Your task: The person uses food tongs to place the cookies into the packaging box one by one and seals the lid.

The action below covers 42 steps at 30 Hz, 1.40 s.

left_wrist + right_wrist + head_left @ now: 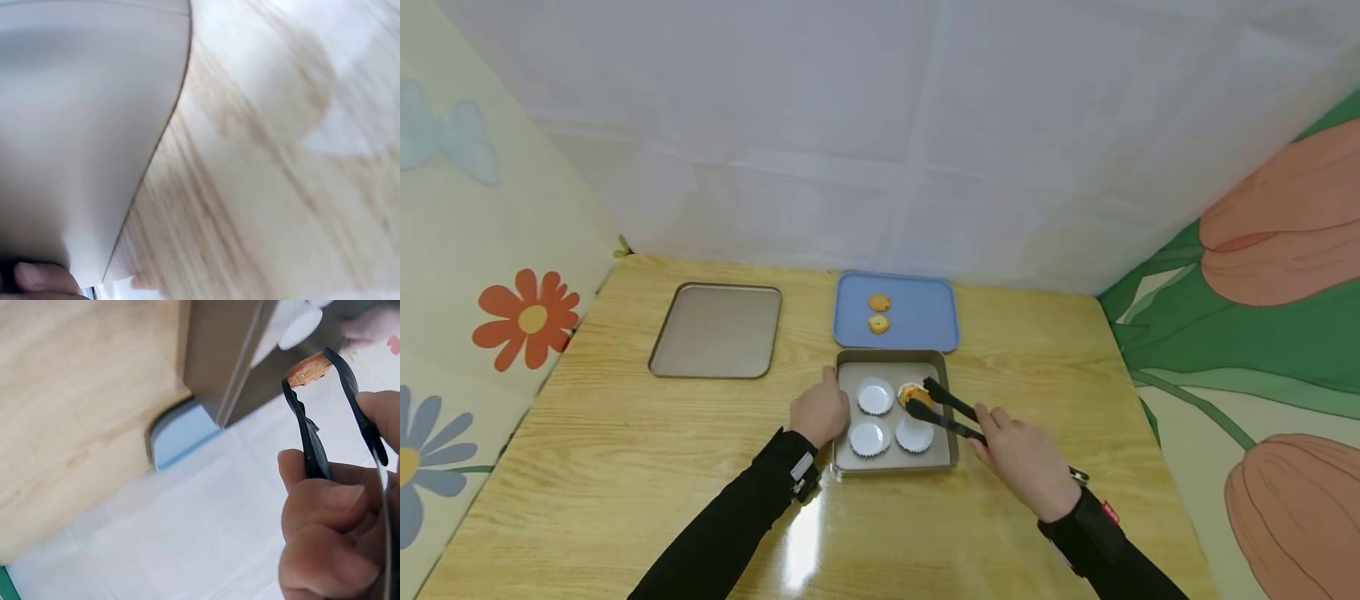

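A square metal baking pan (895, 357) sits near the table's front with white paper cups (876, 397) in it. My right hand (1026, 457) grips black tongs (946, 410), whose tips pinch an orange cookie (913, 394) over the pan's far right cup; the right wrist view shows the cookie (307, 369) squeezed between the tongs (312, 440). My left hand (820, 411) holds the pan's left rim, with only a fingertip (44, 278) showing beside the pan wall (75, 125) in the left wrist view. Two more cookies (879, 313) lie on a blue tray (925, 312) behind the pan.
An empty metal tray (717, 330) lies at the back left of the wooden table (625, 467). White sheeting hangs behind the table, and flowered panels stand at both sides.
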Motion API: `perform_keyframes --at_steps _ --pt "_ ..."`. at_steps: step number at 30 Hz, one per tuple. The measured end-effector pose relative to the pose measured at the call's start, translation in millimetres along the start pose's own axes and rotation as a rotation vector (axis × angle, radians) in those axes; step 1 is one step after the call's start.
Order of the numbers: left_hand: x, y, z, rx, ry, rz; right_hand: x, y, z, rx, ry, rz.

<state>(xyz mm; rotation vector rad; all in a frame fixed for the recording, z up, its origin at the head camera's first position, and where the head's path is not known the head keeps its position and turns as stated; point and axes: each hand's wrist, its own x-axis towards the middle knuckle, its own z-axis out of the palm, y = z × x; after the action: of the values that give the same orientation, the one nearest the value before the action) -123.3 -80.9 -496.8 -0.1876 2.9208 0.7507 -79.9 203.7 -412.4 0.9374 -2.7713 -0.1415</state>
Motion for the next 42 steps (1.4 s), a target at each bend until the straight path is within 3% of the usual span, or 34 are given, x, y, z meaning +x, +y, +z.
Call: perform_keyframes --at_steps 10,17,36,42 --pt "0.7 -0.4 -0.2 -0.01 0.0 -0.008 -16.2 -12.3 13.5 -0.022 -0.048 -0.041" --pt "1.2 -0.3 0.6 -0.013 -0.008 -0.013 -17.0 -13.7 18.7 -0.044 -0.109 -0.022" --pt "2.3 -0.6 0.6 -0.015 -0.013 -0.013 -18.8 -16.1 24.3 -0.001 -0.027 0.008" --pt "2.1 -0.7 1.2 -0.018 -0.006 -0.01 -18.2 -16.2 24.7 0.002 -0.037 0.016"
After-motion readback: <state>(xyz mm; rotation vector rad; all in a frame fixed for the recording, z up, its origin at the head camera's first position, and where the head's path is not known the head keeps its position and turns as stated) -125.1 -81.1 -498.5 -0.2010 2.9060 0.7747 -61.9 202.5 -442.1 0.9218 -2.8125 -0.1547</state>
